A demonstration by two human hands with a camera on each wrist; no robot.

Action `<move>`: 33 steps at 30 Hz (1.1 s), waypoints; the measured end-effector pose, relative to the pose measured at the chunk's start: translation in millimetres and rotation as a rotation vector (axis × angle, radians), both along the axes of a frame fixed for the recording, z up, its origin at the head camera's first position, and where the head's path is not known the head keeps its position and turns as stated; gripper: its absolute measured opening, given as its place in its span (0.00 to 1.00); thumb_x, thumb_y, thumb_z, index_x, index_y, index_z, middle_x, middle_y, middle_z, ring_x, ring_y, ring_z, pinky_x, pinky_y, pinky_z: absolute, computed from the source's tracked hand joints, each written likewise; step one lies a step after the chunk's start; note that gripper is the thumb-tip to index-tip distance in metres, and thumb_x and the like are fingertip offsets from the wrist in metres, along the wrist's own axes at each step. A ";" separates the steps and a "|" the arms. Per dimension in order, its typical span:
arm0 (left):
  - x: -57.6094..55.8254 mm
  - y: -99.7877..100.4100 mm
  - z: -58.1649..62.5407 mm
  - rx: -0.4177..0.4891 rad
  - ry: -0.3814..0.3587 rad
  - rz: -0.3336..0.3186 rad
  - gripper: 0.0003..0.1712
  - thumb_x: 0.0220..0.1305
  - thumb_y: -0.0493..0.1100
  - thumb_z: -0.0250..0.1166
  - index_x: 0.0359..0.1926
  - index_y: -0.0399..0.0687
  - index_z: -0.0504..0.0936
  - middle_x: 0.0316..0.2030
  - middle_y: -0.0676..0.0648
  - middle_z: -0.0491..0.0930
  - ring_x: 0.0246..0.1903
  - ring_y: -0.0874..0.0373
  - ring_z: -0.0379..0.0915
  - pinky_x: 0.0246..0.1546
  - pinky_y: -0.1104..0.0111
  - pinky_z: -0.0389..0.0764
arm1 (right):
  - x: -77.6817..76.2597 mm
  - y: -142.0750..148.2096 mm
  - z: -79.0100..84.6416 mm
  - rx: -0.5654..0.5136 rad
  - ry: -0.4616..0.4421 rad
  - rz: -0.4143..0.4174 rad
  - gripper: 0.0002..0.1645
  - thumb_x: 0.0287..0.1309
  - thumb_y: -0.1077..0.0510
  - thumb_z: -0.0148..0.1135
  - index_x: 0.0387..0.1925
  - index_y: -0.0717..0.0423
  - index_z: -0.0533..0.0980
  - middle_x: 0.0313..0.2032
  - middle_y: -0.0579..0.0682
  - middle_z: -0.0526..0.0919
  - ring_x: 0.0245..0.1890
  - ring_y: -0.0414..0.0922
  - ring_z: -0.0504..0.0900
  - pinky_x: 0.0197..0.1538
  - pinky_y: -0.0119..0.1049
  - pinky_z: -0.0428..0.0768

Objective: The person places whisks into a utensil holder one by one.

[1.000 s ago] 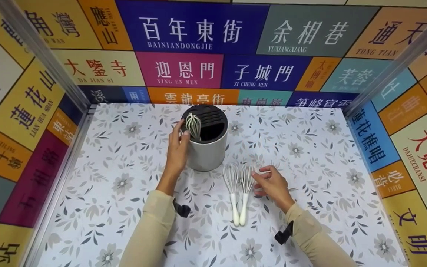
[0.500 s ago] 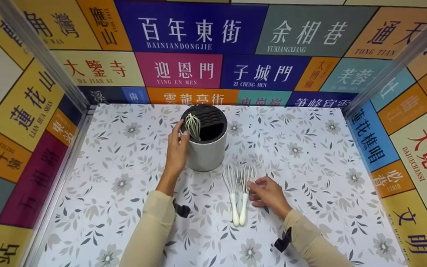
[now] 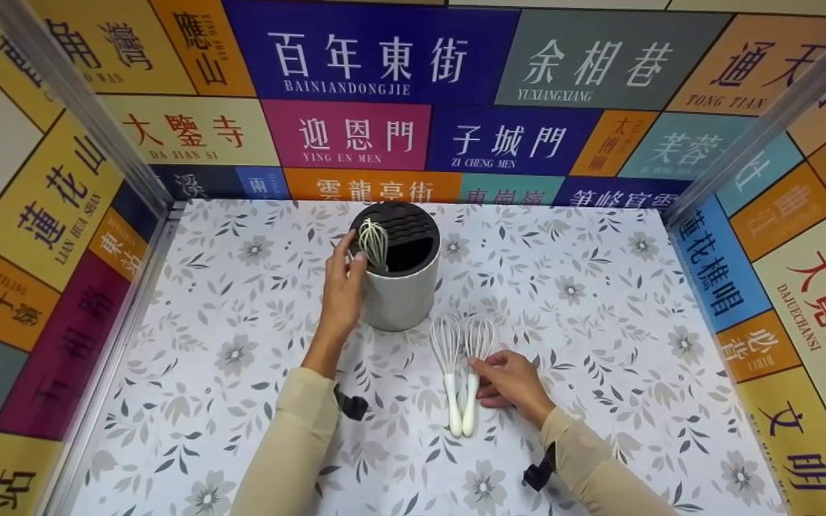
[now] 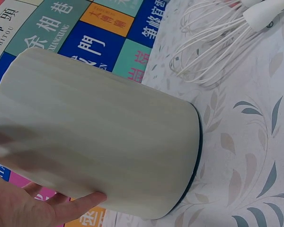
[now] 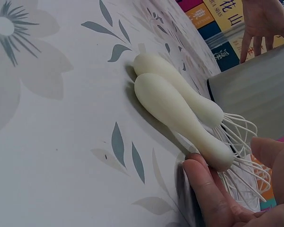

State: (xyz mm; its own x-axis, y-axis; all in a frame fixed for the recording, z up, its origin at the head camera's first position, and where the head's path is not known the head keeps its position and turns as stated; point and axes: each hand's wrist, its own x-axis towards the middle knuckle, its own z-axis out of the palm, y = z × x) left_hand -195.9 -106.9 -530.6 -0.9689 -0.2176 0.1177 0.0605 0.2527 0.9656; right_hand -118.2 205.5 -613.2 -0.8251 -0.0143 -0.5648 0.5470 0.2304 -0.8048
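A grey cylindrical utensil holder [image 3: 402, 301] with a black slotted top stands upright at the back centre. The wire head of one whisk [image 3: 375, 245] pokes out of its opening. Fairly straight fingers of my left hand [image 3: 341, 295] rest against the holder's left side, also visible in the left wrist view. Two white whisks lie side by side in front, heads pointing away. My right hand [image 3: 517, 383] is at the neck of the right whisk [image 3: 470, 408]; its fingertips [image 5: 195, 165] touch the handle from below, the thumb apart above. Beside it lies the left whisk [image 3: 454, 408].
A floral white cloth [image 3: 241, 430] covers the table. Panels printed with coloured signs [image 3: 355, 136] wall it at the back and both sides, with metal posts [image 3: 750, 136] at the corners.
My right hand has moved left and toward me, from beside the right whisk's wire head to its neck. The left hand, the holder and the whisks keep their places.
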 end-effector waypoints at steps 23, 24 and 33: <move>1.9 -0.5 0.7 0.001 -0.037 -0.008 0.29 0.78 0.57 0.50 0.76 0.66 0.64 0.71 0.40 0.63 0.71 0.48 0.61 0.71 0.49 0.62 | -9.8 -2.8 -3.0 0.013 0.002 0.035 0.22 0.54 0.51 0.78 0.39 0.60 0.75 0.26 0.57 0.87 0.21 0.47 0.87 0.25 0.42 0.86; 1.9 -0.5 0.8 0.000 -0.037 -0.008 0.29 0.78 0.57 0.50 0.76 0.65 0.64 0.71 0.40 0.63 0.71 0.47 0.61 0.71 0.49 0.62 | -10.5 -3.0 -2.6 0.014 0.001 0.035 0.21 0.55 0.52 0.77 0.39 0.60 0.75 0.27 0.57 0.87 0.21 0.47 0.87 0.26 0.42 0.86; 1.9 -0.6 0.7 -0.009 -0.040 -0.007 0.29 0.78 0.58 0.49 0.76 0.66 0.64 0.71 0.40 0.63 0.71 0.47 0.61 0.71 0.49 0.62 | -16.6 1.2 1.3 0.014 -0.001 0.048 0.15 0.63 0.53 0.67 0.36 0.58 0.72 0.28 0.54 0.84 0.21 0.48 0.86 0.27 0.44 0.86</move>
